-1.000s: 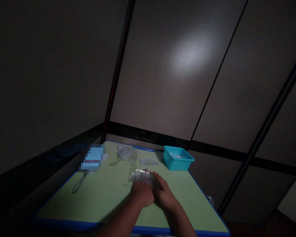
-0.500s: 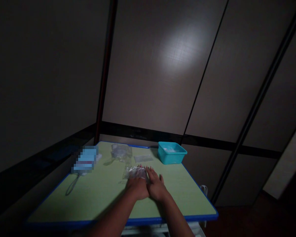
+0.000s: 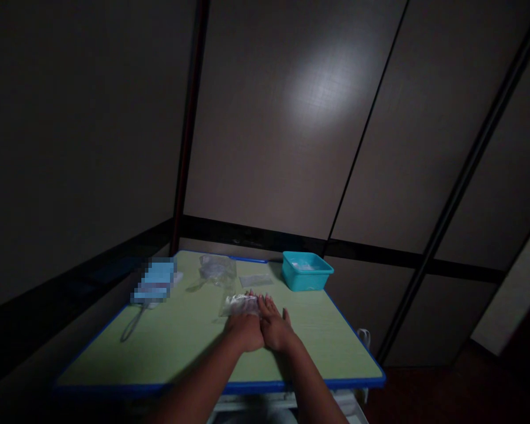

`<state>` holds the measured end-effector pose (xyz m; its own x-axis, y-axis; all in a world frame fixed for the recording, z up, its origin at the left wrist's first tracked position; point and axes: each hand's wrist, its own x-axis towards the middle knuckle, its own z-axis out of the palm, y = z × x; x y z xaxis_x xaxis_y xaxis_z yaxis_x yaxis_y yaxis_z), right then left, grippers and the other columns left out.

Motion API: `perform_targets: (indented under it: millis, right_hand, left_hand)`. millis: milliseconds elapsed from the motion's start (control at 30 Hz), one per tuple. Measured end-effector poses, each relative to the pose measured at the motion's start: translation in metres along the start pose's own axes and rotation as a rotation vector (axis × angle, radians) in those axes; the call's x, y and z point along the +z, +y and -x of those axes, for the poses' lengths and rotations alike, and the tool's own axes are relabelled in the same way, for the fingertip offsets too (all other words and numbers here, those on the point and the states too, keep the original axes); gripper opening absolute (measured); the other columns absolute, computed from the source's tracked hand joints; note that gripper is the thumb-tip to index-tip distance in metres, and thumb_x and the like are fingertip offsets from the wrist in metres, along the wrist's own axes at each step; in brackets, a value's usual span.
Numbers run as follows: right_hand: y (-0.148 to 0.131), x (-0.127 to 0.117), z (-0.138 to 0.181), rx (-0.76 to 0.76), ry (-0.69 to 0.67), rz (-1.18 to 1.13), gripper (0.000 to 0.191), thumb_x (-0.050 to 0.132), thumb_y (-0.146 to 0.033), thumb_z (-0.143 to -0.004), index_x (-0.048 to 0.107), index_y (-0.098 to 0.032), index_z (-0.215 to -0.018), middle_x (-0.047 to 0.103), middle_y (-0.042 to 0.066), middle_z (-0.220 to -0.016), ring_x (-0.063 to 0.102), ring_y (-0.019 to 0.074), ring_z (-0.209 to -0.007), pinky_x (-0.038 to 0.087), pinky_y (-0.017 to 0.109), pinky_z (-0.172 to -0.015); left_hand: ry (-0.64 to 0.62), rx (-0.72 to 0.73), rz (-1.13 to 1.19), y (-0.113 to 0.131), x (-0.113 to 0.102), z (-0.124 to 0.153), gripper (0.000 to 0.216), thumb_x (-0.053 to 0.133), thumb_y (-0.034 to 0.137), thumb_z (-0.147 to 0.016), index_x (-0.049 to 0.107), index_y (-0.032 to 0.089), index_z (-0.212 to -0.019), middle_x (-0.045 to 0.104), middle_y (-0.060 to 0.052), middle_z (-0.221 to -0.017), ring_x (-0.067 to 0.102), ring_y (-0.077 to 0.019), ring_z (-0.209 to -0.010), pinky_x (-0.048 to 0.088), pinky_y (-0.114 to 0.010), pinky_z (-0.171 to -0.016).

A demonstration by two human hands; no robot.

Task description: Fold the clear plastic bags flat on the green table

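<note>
Dimly lit, both hands lie open and palm-down, side by side, on the green surface. Fingertips of the left hand rest on a clear plastic bag, likely pinning the slippery film flat. The right hand touches its edge, fingers spread, gripping nothing. That bag sits left of the teal tub, nearer the person. A crumpled bag and a small flat packet also lie left of the tub.

Blue item pixelated, left forearm and right forearm cut by bottom edge, clear bag partly under left hand, teal tub contents too dim to tell
</note>
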<state>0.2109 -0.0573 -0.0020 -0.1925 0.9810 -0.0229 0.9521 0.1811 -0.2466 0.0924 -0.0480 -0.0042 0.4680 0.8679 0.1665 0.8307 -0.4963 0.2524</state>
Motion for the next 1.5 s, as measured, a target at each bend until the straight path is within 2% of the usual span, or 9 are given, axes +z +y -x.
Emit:
perform_targets:
  millis: [100, 200, 433, 633, 867, 1033, 1167, 1333, 1500]
  right_hand:
    - [0.0, -0.001, -0.001, -0.003, -0.031, 0.018, 0.06, 0.021, -0.026, -0.085, -0.003, -0.026, -0.14, -0.002, -0.001, -0.147, -0.005, 0.0149, -0.134, 0.003, 0.054, -0.102]
    - [-0.002, -0.003, -0.002, 0.021, -0.049, 0.032, 0.061, 0.02, -0.025, -0.085, -0.007, -0.024, -0.139, -0.005, 0.0, -0.147, -0.006, 0.0146, -0.133, 0.004, 0.052, -0.102]
    - [-0.004, -0.002, -0.004, 0.079, -0.014, 0.039, 0.064, 0.021, -0.029, -0.084, -0.01, -0.021, -0.139, -0.005, 0.001, -0.147, -0.003, 0.0151, -0.134, 0.007, 0.051, -0.103]
    - [-0.003, 0.001, -0.007, 0.097, -0.026, 0.039, 0.065, 0.022, -0.03, -0.083, -0.007, -0.018, -0.14, -0.005, 0.002, -0.146, -0.003, 0.0152, -0.134, 0.007, 0.053, -0.102]
    - [-0.005, 0.001, -0.011, 0.122, -0.048, 0.038, 0.065, 0.024, -0.026, -0.082, -0.004, -0.019, -0.14, -0.004, 0.001, -0.147, -0.004, 0.0163, -0.134, 0.006, 0.056, -0.101]
    - [-0.006, 0.002, -0.01, 0.14, -0.026, 0.039, 0.06, 0.021, -0.029, -0.085, 0.0, -0.018, -0.14, -0.003, 0.002, -0.147, -0.003, 0.0172, -0.134, 0.006, 0.057, -0.101]
    - [-0.006, 0.004, -0.008, 0.152, -0.009, 0.037, 0.06, 0.02, -0.03, -0.086, 0.002, -0.015, -0.14, -0.001, 0.005, -0.147, -0.002, 0.0176, -0.134, 0.006, 0.055, -0.102]
    - [-0.006, 0.004, -0.003, 0.163, 0.028, 0.041, 0.061, 0.021, -0.027, -0.084, 0.004, -0.012, -0.14, 0.002, 0.007, -0.147, -0.002, 0.0186, -0.134, 0.006, 0.054, -0.103]
    - [-0.007, 0.001, 0.0, 0.11, 0.028, 0.022, 0.058, 0.02, -0.031, -0.086, 0.002, -0.027, -0.14, -0.001, 0.001, -0.147, -0.003, 0.0182, -0.134, 0.007, 0.057, -0.101]
  left_hand:
    - [0.01, 0.001, 0.001, 0.001, -0.001, 0.001, 0.079, 0.043, 0.05, -0.071, 0.02, 0.017, -0.139, 0.028, -0.011, -0.142, 0.02, -0.0309, -0.131, 0.012, -0.047, -0.107]
    - [0.037, 0.013, -0.006, 0.003, -0.002, 0.002, 0.081, 0.042, 0.052, -0.071, 0.019, 0.016, -0.139, 0.024, -0.011, -0.144, 0.017, -0.0307, -0.132, 0.013, -0.046, -0.107]
    - [0.021, -0.029, 0.008, 0.005, -0.007, 0.005, 0.085, 0.045, 0.054, -0.067, 0.024, 0.014, -0.138, 0.023, -0.012, -0.144, 0.017, -0.0315, -0.132, 0.018, -0.044, -0.106]
    - [-0.013, -0.051, 0.03, 0.006, -0.011, 0.009, 0.065, 0.047, 0.053, -0.067, 0.052, 0.018, -0.121, 0.037, -0.011, -0.138, 0.025, -0.0326, -0.129, 0.019, -0.045, -0.105]
    - [0.038, -0.035, 0.01, 0.007, -0.011, 0.008, 0.082, 0.044, 0.059, -0.068, 0.029, 0.015, -0.136, 0.032, -0.013, -0.141, 0.024, -0.032, -0.129, 0.016, -0.045, -0.106]
    - [0.057, 0.002, -0.011, 0.003, -0.004, 0.004, 0.081, 0.045, 0.056, -0.068, 0.027, 0.016, -0.137, 0.032, -0.013, -0.14, 0.027, -0.0317, -0.128, 0.014, -0.045, -0.107]
    - [0.045, -0.043, -0.016, 0.0, -0.001, 0.002, 0.09, 0.047, 0.056, -0.066, 0.021, 0.01, -0.138, 0.023, -0.016, -0.144, 0.023, -0.0318, -0.13, 0.016, -0.042, -0.107]
    - [0.016, -0.059, -0.029, 0.004, -0.005, 0.005, 0.085, 0.049, 0.048, -0.067, 0.021, 0.011, -0.138, 0.021, -0.014, -0.145, 0.02, -0.032, -0.131, 0.017, -0.042, -0.107]
    - [-0.026, 0.003, -0.007, 0.008, -0.011, 0.006, 0.081, 0.048, 0.051, -0.069, 0.021, 0.02, -0.139, 0.02, -0.007, -0.146, 0.014, -0.0308, -0.132, 0.015, -0.045, -0.107]
